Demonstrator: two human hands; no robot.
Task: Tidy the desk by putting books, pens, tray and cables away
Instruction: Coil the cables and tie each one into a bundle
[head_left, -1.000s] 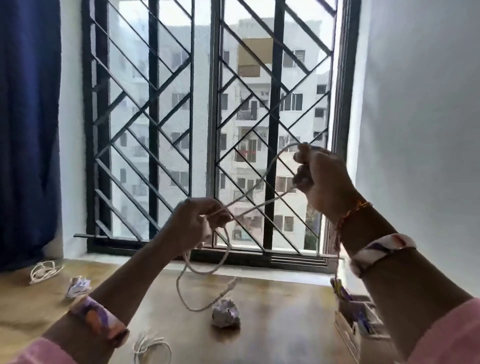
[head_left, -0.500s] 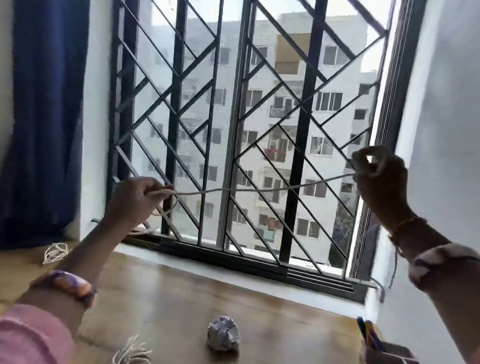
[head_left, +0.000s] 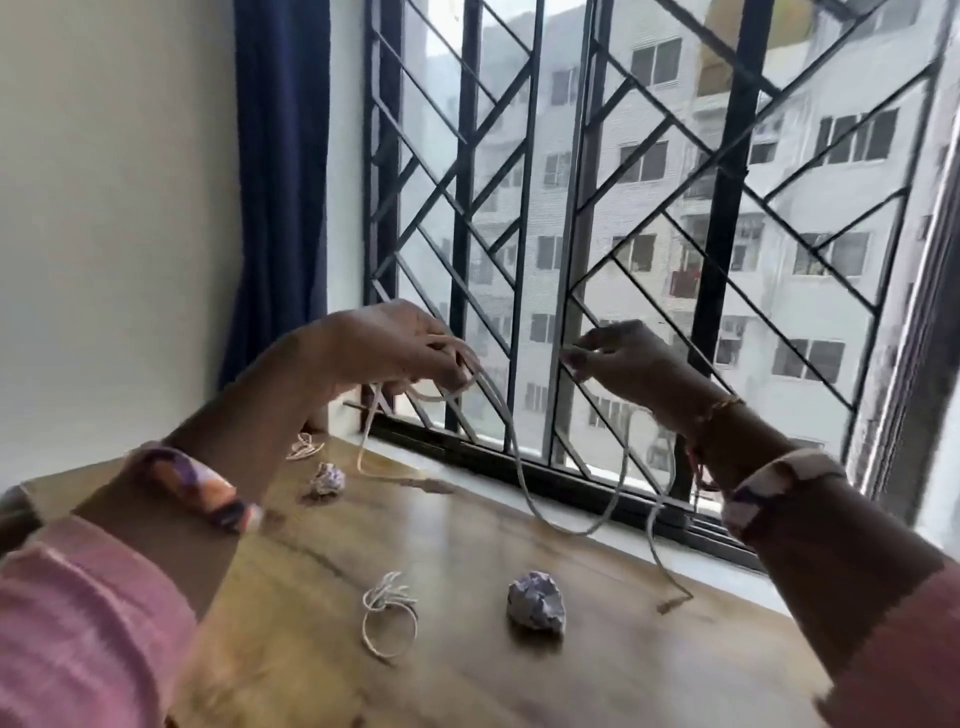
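Mid-frame, the left hand (head_left: 384, 345) curls its fingers round a white cable (head_left: 524, 483), and the right hand (head_left: 618, 358) pinches the same cable. It sags between them in loops, one end touching the wooden surface (head_left: 519, 675) at lower right, near a crumpled paper ball (head_left: 536, 607).

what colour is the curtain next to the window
The curtain is dark navy blue, plain with no pattern, seen in the head view.
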